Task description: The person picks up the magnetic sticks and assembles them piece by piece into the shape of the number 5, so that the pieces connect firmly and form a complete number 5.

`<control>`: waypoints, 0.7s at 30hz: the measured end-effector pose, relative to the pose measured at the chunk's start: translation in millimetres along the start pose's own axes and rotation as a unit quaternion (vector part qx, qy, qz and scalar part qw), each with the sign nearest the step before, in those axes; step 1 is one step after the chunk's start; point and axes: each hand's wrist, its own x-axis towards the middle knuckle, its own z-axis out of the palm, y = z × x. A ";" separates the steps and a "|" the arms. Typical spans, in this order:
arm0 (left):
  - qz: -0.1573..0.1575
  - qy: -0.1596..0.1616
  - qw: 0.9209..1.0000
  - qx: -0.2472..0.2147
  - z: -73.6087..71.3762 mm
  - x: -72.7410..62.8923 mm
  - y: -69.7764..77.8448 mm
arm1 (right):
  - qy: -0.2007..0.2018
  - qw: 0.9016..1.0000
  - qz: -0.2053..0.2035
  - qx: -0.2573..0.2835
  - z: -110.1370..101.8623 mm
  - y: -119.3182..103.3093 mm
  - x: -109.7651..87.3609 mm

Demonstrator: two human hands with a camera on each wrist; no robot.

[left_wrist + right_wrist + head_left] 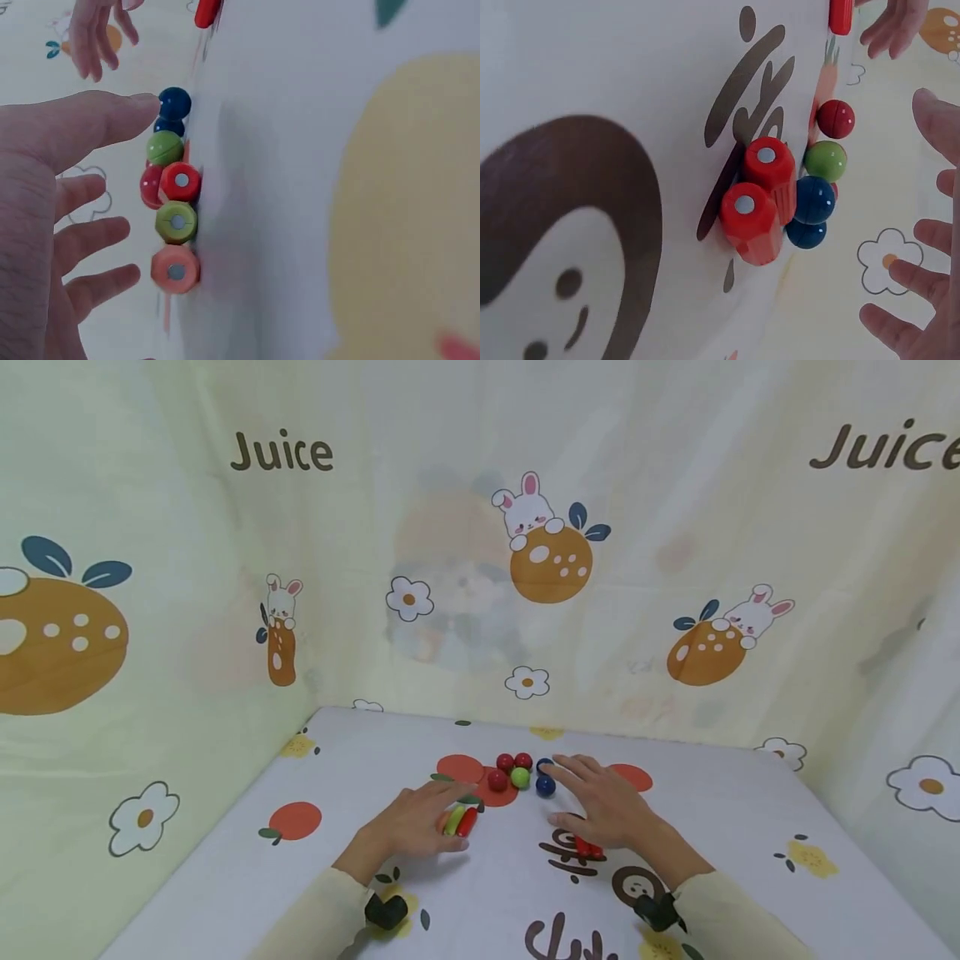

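Sleeved forearms (318,914) reaching forward, left hand (412,820) loosely spread, gripping nothing, beside a coral stick (175,271), green stick (178,222) and red stick (468,822), right hand (606,803) likewise empty, fingers extended, above two red sticks (751,221), coloured balls (521,777) grouped between the hands.

Soft, even light fills the head view, brightest on the right side of the curtain (870,560); printing stretches toward the edges. The left wrist view is dimmer, with a faint, broad shadow on the tabletop (292,150) and a blurred yellow print (405,210). Small glints dot the blue balls (815,200) in the right wrist view.
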 end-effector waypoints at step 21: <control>-0.008 -0.015 0.999 -0.029 11.5 28.8 -1.4 | -0.039 0.998 0.012 0.045 22.0 -5.2 49.9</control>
